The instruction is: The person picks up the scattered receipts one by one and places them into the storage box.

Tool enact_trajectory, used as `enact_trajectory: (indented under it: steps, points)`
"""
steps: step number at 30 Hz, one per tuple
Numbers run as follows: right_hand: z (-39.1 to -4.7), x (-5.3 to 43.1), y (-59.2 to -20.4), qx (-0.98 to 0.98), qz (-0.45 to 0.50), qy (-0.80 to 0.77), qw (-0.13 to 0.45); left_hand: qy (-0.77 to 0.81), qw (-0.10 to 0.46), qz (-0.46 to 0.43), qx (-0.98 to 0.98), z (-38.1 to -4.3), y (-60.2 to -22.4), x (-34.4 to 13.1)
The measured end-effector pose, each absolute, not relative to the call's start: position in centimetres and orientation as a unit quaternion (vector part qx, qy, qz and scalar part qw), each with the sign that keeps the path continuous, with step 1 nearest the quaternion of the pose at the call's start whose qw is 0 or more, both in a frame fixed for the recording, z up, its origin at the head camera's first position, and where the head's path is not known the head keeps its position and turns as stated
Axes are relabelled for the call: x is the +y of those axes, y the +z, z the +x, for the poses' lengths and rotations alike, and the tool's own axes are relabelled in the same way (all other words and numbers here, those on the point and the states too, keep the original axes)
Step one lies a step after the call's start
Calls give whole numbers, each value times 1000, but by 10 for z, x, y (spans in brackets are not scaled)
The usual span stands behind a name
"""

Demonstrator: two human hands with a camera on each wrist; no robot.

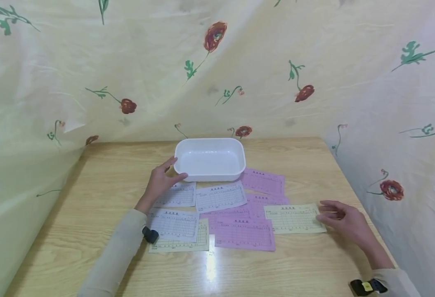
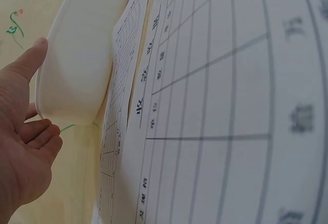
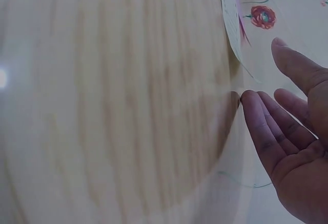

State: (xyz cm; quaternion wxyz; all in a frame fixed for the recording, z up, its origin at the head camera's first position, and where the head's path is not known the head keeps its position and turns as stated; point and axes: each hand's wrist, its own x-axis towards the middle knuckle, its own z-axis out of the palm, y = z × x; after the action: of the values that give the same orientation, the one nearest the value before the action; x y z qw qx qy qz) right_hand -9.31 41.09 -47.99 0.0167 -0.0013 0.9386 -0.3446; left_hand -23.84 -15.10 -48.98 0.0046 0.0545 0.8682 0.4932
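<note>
A white rectangular tray (image 1: 210, 177) stands at the back of the table. My left hand (image 1: 160, 181) holds its near left corner, thumb on the front edge and fingers at the left side. In the left wrist view, the left hand's (image 2: 25, 137) fingers curl by the tray's wall (image 2: 77, 65). My right hand (image 1: 345, 222) is at the right end of a pale yellow printed slip (image 1: 295, 219), its fingers loosely bent. The right wrist view shows a gap between the right hand's (image 3: 294, 126) thumb and fingers, with the slip's edge (image 3: 233, 29) just beyond.
Several printed slips overlap in front of the tray: white slips (image 1: 221, 198) on the left, pink slips (image 1: 244, 235) in the middle and right. Another yellow slip (image 1: 180, 246) lies partly under a white one. Flowered cloth (image 1: 158, 62) hangs behind the wooden table (image 1: 102, 177) and along its sides.
</note>
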Motion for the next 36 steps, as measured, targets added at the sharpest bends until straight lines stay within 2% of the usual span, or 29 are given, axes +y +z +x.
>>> enact_trajectory:
  steps: [36]
  points:
    - [-95,406,-473,950,6,-310,42,502,2,62,863,-239,-491,-152]
